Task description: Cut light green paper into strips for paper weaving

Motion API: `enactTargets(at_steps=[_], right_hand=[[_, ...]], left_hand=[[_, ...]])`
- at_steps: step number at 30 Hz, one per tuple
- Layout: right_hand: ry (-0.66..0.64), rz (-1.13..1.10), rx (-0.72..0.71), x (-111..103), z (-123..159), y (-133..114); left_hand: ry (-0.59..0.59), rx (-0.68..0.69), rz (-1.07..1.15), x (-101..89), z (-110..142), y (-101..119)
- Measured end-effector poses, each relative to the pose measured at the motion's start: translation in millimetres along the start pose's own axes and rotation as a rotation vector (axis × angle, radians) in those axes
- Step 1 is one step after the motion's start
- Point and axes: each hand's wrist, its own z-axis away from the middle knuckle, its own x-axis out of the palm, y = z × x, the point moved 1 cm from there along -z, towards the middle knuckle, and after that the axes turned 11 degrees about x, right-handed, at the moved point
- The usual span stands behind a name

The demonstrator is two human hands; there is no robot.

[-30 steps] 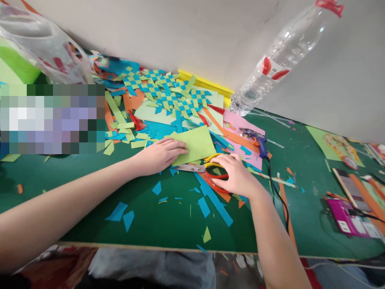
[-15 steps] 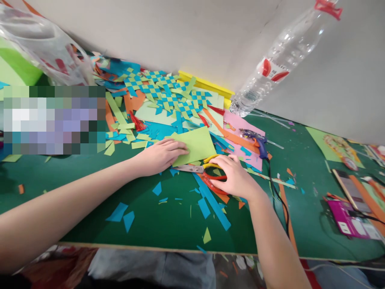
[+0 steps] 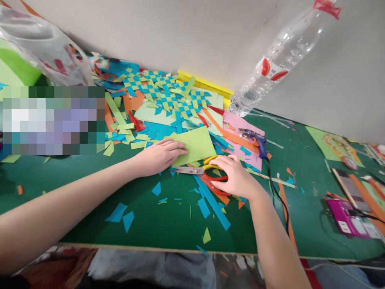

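My left hand (image 3: 162,156) lies flat with its fingers stretched over the left part of a light green paper sheet (image 3: 197,145). A pair of scissors (image 3: 195,170) with yellow and red handles is in my right hand (image 3: 233,174), the fingers around the handle loops. Its blades point left, along the near edge of the sheet and close to my left hand. Under and in front of the scissors lie blue paper strips (image 3: 216,208) and small offcuts. Behind the sheet is a pile of blue and green woven paper pieces (image 3: 168,94).
A clear plastic bottle (image 3: 276,60) with a red top stands against the wall. A blue glue gun (image 3: 262,147) rests on pink paper (image 3: 231,120), its black cable trailing forward. At right are a phone (image 3: 350,188) and a purple box (image 3: 345,218). A plastic bag (image 3: 45,44) is back left.
The scissors have shifted very slightly toward me, so their blades sit a little lower beside the paper's near edge. My left hand and the sheet stay put.
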Motion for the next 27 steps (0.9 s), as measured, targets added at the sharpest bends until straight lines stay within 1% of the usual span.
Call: enactTargets(at_steps=[8,17,21,27], right_hand=[[-0.009,-0.026,-0.021,-1.3,2.5,-4.2],[0.037,-0.033,-0.009,-6.4,2.0,1.3],[0.125,-0.044,0.006,-9.9,2.1,6.2],[0.387,0.002,0.075,-11.2,-0.8,11.5]], left_hand=[[-0.014,-0.003,-0.017,0.6,0.4,-0.3],[0.007,0.007,0.013,-0.8,0.3,-0.7],[-0.001,0.006,0.018,-1.5,0.3,0.6],[-0.011,0.005,-0.019,-1.4,0.5,1.1]])
